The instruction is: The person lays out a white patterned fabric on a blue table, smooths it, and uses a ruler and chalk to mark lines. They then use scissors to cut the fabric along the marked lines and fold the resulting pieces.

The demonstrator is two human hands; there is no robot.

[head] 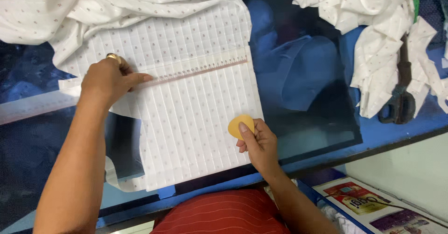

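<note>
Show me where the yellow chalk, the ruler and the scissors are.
Yellow chalk (240,123): head view, on its flat face above the thumb.
Ruler (200,68): head view, on the clear strip across the cloth.
Scissors (399,105): head view, on the dark handle loops.

**Where everything lies on my worktop**

The pleated fabric panel (196,103) lies flat on the worktop (303,98), near its front edge and before me. A ruler (196,70) lies across the panel from left to right, its left end running off onto the worktop. My left hand (109,80) rests on the ruler at the panel's left side. My right hand (259,143) is at the panel's right edge, its chalk piece (240,124) on the cloth. Loose fabric (93,10) is heaped behind the panel, towards the back left corner. Cut pieces (382,33) are piled at the right, with scissors (401,94) among them.
</note>
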